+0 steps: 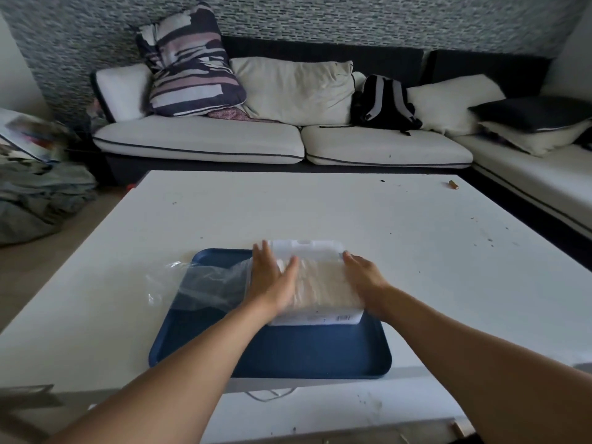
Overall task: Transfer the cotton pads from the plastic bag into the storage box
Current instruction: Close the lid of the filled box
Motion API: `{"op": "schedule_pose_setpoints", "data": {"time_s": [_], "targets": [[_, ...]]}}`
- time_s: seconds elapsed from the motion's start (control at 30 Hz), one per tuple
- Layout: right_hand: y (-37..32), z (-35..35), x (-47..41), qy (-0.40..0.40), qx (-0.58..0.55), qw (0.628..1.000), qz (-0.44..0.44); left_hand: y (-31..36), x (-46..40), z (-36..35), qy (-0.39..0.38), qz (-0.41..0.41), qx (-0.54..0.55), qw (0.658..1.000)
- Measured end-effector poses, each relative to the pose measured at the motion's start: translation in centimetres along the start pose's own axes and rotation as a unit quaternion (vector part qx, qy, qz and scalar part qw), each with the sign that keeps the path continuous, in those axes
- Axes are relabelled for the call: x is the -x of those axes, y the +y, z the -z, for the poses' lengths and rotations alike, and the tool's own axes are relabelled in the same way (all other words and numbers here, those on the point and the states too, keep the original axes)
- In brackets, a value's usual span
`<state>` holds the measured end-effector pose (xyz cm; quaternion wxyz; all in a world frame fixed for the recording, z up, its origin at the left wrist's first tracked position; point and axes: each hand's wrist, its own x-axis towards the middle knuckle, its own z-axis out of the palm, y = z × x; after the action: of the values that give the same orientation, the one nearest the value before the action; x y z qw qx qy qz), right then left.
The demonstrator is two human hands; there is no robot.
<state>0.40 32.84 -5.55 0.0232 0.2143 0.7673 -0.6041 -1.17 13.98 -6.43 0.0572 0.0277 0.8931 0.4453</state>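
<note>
On the blue tray [288,350] a clear plastic bag [320,283] packed with cotton pads [323,288] lies long axis front-to-back, its loose empty end [205,283] trailing left. Left hand [275,280] and right hand [365,277], fingers spread flat, press its sides on the white surface [320,213].

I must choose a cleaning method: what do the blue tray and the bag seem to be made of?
The blue tray looks like moulded plastic with a matte finish: uniform colour, rounded raised rim, little glare. The bag seems to be thin clear plastic film: it is see-through, wrinkled, with small shiny highlights.
</note>
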Motion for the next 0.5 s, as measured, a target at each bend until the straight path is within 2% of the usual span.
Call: {"op": "schedule_pose_setpoints", "data": {"time_s": [0.03, 0.07, 0.13, 0.17, 0.23, 0.3, 0.37, 0.4, 0.43, 0.47, 0.5], "targets": [[-0.3, 0.4, 0.1, -0.003, -0.075, 0.996, -0.049, 0.4, -0.5, 0.4, 0.029, 0.087, 0.117, 0.989], [-0.4, 0.5, 0.0, -0.005, -0.136, 0.987, -0.087, 0.7, -1.2, 0.8, 0.039, 0.174, 0.228, 0.957], [-0.7, 0.7, -0.2, -0.014, -0.22, 0.969, -0.114, 0.5, -1.9, 1.7, 0.056, 0.259, 0.4, 0.877], [-0.7, 0.7, -0.4, -0.016, -0.247, 0.962, -0.112, 0.3, -2.2, 2.2, 0.057, 0.264, 0.44, 0.856], [-1.1, 0.8, -0.5, -0.021, -0.286, 0.953, -0.094, -0.2, -2.2, 3.1, 0.035, 0.21, 0.447, 0.869], [-1.9, 1.3, -0.5, -0.032, -0.293, 0.954, -0.051, -0.1, -1.6, 4.2, -0.028, 0.176, 0.464, 0.868], [-3.4, 1.9, 0.3, -0.055, -0.196, 0.979, 0.024, 1.0, -0.6, 5.2, -0.079, 0.134, 0.349, 0.924], [-4.1, 1.8, 0.9, -0.058, -0.097, 0.99, 0.081, 1.3, -0.2, 5.3, -0.088, 0.101, 0.252, 0.959], [-4.4, 1.5, 1.5, -0.062, 0.028, 0.987, 0.148, 1.6, 0.4, 5.1, -0.09, 0.048, 0.158, 0.982], [-4.1, 1.0, 2.2, -0.085, 0.172, 0.961, 0.2, 1.5, 0.8, 4.5, -0.105, 0.0, 0.083, 0.991], [-3.6, 0.4, 2.8, -0.115, 0.322, 0.909, 0.237, 1.6, 1.4, 4.0, -0.128, -0.034, 0.011, 0.991]]}}
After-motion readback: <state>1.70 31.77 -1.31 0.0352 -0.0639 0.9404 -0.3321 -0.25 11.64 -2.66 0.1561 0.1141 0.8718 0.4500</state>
